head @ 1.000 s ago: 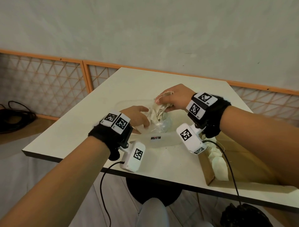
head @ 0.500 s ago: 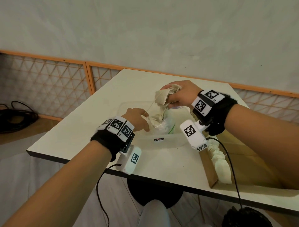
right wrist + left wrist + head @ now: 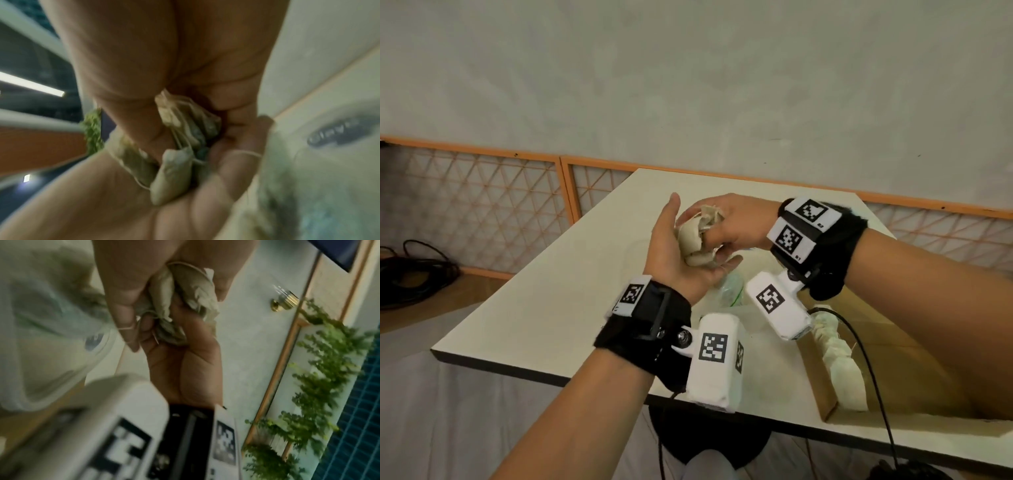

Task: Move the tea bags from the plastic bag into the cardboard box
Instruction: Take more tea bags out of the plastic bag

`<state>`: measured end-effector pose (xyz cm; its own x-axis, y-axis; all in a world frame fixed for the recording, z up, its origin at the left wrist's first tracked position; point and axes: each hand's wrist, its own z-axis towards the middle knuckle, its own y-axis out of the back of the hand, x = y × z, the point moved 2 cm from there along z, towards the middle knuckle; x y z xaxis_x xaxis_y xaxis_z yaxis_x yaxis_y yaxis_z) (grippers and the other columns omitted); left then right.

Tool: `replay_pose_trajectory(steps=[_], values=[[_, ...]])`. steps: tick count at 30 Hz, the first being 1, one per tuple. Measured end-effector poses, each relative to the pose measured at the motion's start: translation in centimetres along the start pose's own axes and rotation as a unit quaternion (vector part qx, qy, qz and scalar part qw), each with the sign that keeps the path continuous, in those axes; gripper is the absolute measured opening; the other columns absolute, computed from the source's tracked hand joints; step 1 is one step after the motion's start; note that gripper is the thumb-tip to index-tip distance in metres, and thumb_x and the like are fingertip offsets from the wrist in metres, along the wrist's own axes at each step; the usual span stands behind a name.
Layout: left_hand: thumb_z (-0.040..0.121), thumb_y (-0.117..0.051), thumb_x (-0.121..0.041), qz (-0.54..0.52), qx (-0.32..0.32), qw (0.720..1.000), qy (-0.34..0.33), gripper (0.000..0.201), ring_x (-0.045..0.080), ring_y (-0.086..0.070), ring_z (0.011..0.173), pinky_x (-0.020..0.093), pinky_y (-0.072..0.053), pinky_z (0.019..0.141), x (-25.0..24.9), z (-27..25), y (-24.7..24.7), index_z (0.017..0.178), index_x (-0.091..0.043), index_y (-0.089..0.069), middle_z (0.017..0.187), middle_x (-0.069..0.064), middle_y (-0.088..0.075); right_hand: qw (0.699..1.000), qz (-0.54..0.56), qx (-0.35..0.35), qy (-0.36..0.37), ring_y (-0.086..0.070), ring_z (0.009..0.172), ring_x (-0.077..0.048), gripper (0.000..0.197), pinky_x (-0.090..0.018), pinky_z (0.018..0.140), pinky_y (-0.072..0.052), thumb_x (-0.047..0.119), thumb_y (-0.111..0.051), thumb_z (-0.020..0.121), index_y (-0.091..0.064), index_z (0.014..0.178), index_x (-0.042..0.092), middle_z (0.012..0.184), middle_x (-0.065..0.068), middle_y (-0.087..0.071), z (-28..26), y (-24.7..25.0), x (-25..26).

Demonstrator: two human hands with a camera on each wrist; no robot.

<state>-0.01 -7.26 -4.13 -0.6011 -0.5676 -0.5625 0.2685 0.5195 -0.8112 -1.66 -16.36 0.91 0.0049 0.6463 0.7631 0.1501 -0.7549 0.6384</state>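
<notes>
Right hand (image 3: 736, 226) clamps a crumpled beige clump of tea bags (image 3: 697, 240), no clear long axis, above the counter (image 3: 558, 301); left hand (image 3: 674, 253), palm up and fingers relaxed, cups it from beneath; strings tangled.

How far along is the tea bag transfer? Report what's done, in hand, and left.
Done: a row of tea bags already lies in the cardboard box. In hand: the right hand grips a bunch of tea bags against the open left hand, above the table. Left: boxing this bunch; the plastic bag looks partly emptied, its contents unclear.
</notes>
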Motion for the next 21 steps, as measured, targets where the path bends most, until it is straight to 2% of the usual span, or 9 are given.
replay_pose_trajectory(steps=[5,8,10,11,13,15,17,19,21], values=[[0.089,-0.06,-0.039,-0.031,0.021,0.999,-0.001,0.045,0.022,-0.063,0.109,0.035,-0.056,0.079,1.5,0.3,-0.7,0.123,-0.01,-0.058,0.12,0.012,-0.065,0.94,-0.34,0.0,-0.041,-0.049,0.121,-0.029,0.051,-0.034,0.1,-0.04,0.024,-0.048,0.094,-0.033,0.141,0.011,0.136,-0.011,-0.049,-0.9,-0.1,-0.1],[0.093,-0.054,-0.028,0.024,0.054,0.998,0.006,0.035,0.017,-0.062,0.109,0.026,-0.053,0.083,2.5,0.5,-1.4,0.122,-0.009,-0.057,0.122,0.01,-0.064,0.916,-0.397,-0.013,-0.052,-0.032,0.134,-0.026,0.07,-0.039,0.11,-0.028,0.026,-0.045,0.093,-0.006,0.15,0.017,0.154,-0.001,-0.024,-1.6,-0.2,-1.2],[0.093,-0.054,-0.025,0.016,0.059,0.998,0.01,0.031,0.014,-0.064,0.103,0.023,-0.048,0.09,2.8,0.7,-1.4,0.12,-0.01,-0.059,0.117,0.008,-0.066,0.933,-0.352,-0.032,-0.06,-0.033,0.131,-0.022,0.077,-0.037,0.107,-0.028,0.028,-0.05,0.09,-0.002,0.15,0.021,0.145,0.003,-0.038,-2.2,0.5,-1.7],[0.093,-0.055,-0.022,0.001,0.051,0.999,0.008,0.029,0.012,-0.066,0.094,0.021,-0.048,0.087,2.8,0.9,-1.2,0.118,-0.01,-0.06,0.11,0.007,-0.068,0.949,-0.307,-0.035,-0.061,-0.038,0.125,-0.021,0.08,-0.033,0.104,-0.032,0.029,-0.054,0.088,-0.003,0.15,0.022,0.132,0.004,-0.048,-2.5,1.0,-1.9],[0.092,-0.057,-0.015,-0.022,0.031,0.999,0.004,0.025,0.009,-0.066,0.075,0.016,-0.054,0.067,2.6,1.1,-0.5,0.115,-0.009,-0.061,0.093,0.006,-0.07,0.977,-0.204,-0.032,-0.047,-0.045,0.119,-0.016,0.078,-0.027,0.101,-0.035,0.028,-0.061,0.085,-0.016,0.148,0.021,0.124,0.004,-0.052,-2.8,1.7,-2.2],[0.091,-0.056,-0.009,-0.019,0.022,1.0,0.013,0.02,0.009,-0.059,0.072,0.012,-0.049,0.047,2.1,1.0,0.2,0.11,-0.006,-0.059,0.089,0.008,-0.066,0.993,-0.115,-0.036,-0.017,-0.054,0.105,-0.009,0.063,-0.023,0.095,-0.041,0.023,-0.066,0.083,-0.038,0.14,0.019,0.115,0.007,-0.058,-2.8,2.3,-2.4],[0.089,-0.056,-0.007,0.003,0.01,1.0,0.012,0.014,0.01,-0.053,0.077,0.01,-0.044,0.042,1.3,0.9,1.0,0.101,-0.003,-0.06,0.088,0.009,-0.062,0.997,-0.036,-0.065,0.003,-0.056,0.082,-0.003,0.04,-0.016,0.073,-0.045,0.02,-0.066,0.084,-0.056,0.123,0.02,0.093,0.011,-0.06,-2.9,2.7,-2.6],[0.089,-0.056,-0.007,0.032,-0.004,0.999,-0.004,0.009,0.011,-0.052,0.081,0.01,-0.043,0.04,0.1,0.7,1.8,0.095,-0.004,-0.062,0.088,0.007,-0.061,0.994,0.012,-0.108,0.004,-0.059,0.074,-0.005,0.026,-0.012,0.059,-0.047,0.013,-0.064,0.085,-0.063,0.11,0.018,0.089,0.004,-0.062,-2.7,2.9,-3.0],[0.086,-0.056,-0.007,0.05,0.004,0.999,-0.011,0.01,0.01,-0.054,0.084,0.009,-0.042,0.04,-1.2,0.3,2.3,0.095,-0.005,-0.061,0.089,0.006,-0.062,0.991,0.023,-0.132,-0.015,-0.06,0.078,-0.014,0.028,-0.017,0.063,-0.053,0.003,-0.063,0.083,-0.062,0.109,0.014,0.095,-0.002,-0.061,-2.1,2.7,-3.6]])
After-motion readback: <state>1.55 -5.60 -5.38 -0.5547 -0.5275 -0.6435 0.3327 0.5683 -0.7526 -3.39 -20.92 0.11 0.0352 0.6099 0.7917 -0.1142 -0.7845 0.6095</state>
